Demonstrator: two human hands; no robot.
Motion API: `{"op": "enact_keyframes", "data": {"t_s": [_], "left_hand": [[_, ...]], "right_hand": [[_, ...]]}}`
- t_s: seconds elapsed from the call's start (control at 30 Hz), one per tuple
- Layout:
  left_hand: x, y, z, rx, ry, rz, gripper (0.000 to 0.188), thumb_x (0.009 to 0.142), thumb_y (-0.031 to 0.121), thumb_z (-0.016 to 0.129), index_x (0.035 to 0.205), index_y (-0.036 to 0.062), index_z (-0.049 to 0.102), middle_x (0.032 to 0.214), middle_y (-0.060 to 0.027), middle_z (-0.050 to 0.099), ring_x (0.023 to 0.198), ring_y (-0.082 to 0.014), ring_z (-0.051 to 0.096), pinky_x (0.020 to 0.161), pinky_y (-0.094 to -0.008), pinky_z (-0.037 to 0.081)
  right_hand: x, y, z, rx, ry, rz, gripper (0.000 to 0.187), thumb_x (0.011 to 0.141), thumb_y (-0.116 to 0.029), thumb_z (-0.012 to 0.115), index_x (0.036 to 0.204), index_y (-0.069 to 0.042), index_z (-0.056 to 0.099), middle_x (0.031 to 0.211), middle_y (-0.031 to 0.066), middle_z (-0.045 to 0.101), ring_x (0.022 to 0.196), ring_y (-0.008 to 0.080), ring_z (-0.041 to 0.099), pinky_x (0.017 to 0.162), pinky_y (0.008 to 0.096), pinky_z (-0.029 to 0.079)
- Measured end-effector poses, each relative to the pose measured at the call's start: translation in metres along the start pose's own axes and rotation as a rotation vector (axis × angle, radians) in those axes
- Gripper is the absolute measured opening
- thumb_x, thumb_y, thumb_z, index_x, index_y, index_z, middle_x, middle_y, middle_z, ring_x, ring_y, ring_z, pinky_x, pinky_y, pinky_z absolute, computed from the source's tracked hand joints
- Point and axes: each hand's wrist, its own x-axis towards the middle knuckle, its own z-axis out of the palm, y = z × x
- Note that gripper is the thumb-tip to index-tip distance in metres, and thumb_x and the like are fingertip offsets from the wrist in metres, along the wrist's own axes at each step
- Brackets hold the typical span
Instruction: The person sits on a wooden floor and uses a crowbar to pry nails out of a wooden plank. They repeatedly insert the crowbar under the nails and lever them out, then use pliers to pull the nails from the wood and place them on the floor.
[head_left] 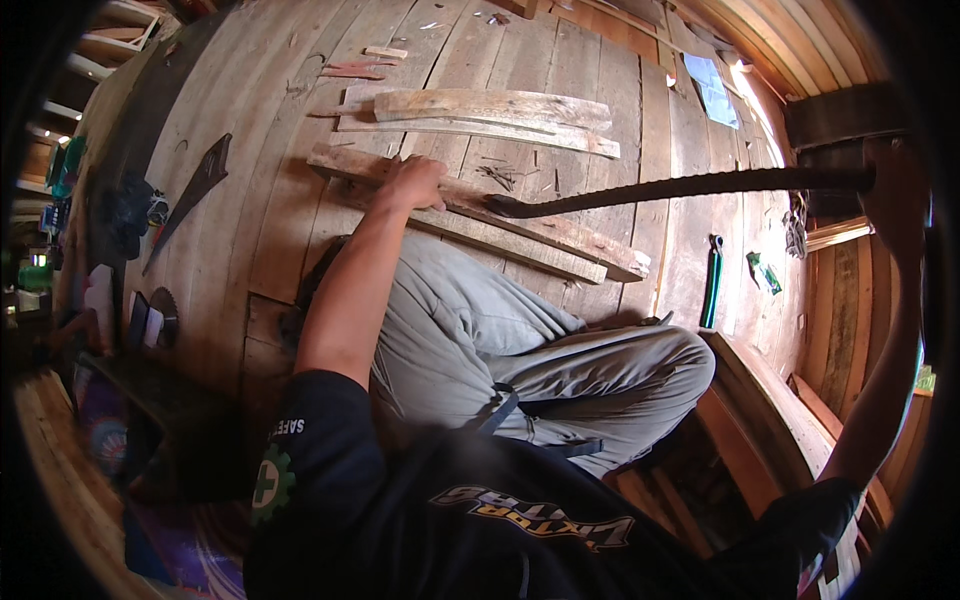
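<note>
My left hand [412, 183] is closed over a wooden beam [560, 232] that lies on the plank floor in front of my legs. At the far right my right hand [893, 190] is wrapped round the end of a long dark ribbed pry bar [690, 186]. The bar runs leftward across the floor, and its bent tip touches the beam's top face just right of my left hand. Close against the beam's near side lies a second wooden strip [500, 243]. Several loose nails [497, 174] are scattered beyond the beam.
Beyond the nails lie two pale boards [490, 108]. A handsaw [195, 195] rests at the left, with a round saw blade [165, 315] nearer. To the right are a black-and-green handle [712, 280], a green packet [763, 272] and a blue sheet [712, 92].
</note>
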Motion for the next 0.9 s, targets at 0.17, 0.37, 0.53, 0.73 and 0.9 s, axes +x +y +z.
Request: {"op": "enact_keyframes", "data": {"t_s": [0.17, 0.37, 0.53, 0.73, 0.9], "left_hand": [[-0.007, -0.008, 0.0, -0.035, 0.038, 0.014, 0.059, 0.061, 0.026, 0.087, 0.111, 0.0063, 0.063, 0.118, -0.0165, 0.062, 0.116, -0.0332, 0.055, 0.097, -0.0436, 0.044], [0.001, 0.001, -0.002, -0.056, 0.042, 0.024, 0.05, 0.059, 0.022, 0.085, 0.102, 0.0062, 0.065, 0.108, -0.0185, 0.065, 0.104, -0.0354, 0.061, 0.086, -0.0455, 0.048], [0.004, -0.005, -0.002, 0.068, -0.029, 0.018, 0.064, 0.059, 0.026, 0.085, 0.114, 0.0054, 0.061, 0.116, -0.0197, 0.061, 0.112, -0.0361, 0.056, 0.093, -0.0437, 0.046], [-0.013, 0.124, -0.05, -0.312, 0.056, 0.302, 0.105, 0.065, 0.051, 0.079, 0.146, 0.0027, 0.032, 0.149, -0.0206, 0.034, 0.138, -0.0327, 0.032, 0.112, -0.0417, 0.03], [-0.016, 0.325, -0.074, -0.705, 0.445, 0.997, 0.081, 0.069, 0.047, 0.079, 0.13, 0.0028, 0.05, 0.131, -0.0212, 0.052, 0.122, -0.0354, 0.05, 0.101, -0.0441, 0.04]], "right_hand": [[0.008, 0.001, 0.003, 0.02, -0.153, 0.033, 0.017, 0.077, -0.004, 0.066, 0.093, -0.008, 0.063, 0.08, 0.0133, 0.057, 0.078, 0.0333, 0.057, 0.073, 0.0439, 0.046], [-0.074, -0.024, 0.037, -0.043, -0.062, 0.145, 0.021, 0.079, -0.011, 0.065, 0.1, -0.009, 0.064, 0.084, 0.0121, 0.062, 0.087, 0.034, 0.059, 0.078, 0.0455, 0.048], [-0.074, -0.034, 0.044, -0.011, -0.063, 0.186, 0.015, 0.081, -0.013, 0.063, 0.096, -0.009, 0.062, 0.085, 0.0125, 0.064, 0.09, 0.0338, 0.06, 0.078, 0.0449, 0.049], [-0.102, -0.026, 0.047, -0.047, -0.001, 0.116, 0.029, 0.085, -0.01, 0.06, 0.114, -0.007, 0.061, 0.098, 0.0152, 0.066, 0.101, 0.0322, 0.06, 0.087, 0.0428, 0.048], [-0.127, -0.026, 0.066, 0.125, -0.128, 0.345, 0.033, 0.088, -0.01, 0.059, 0.121, -0.008, 0.059, 0.106, 0.0165, 0.065, 0.104, 0.0313, 0.061, 0.09, 0.0424, 0.048]]}}
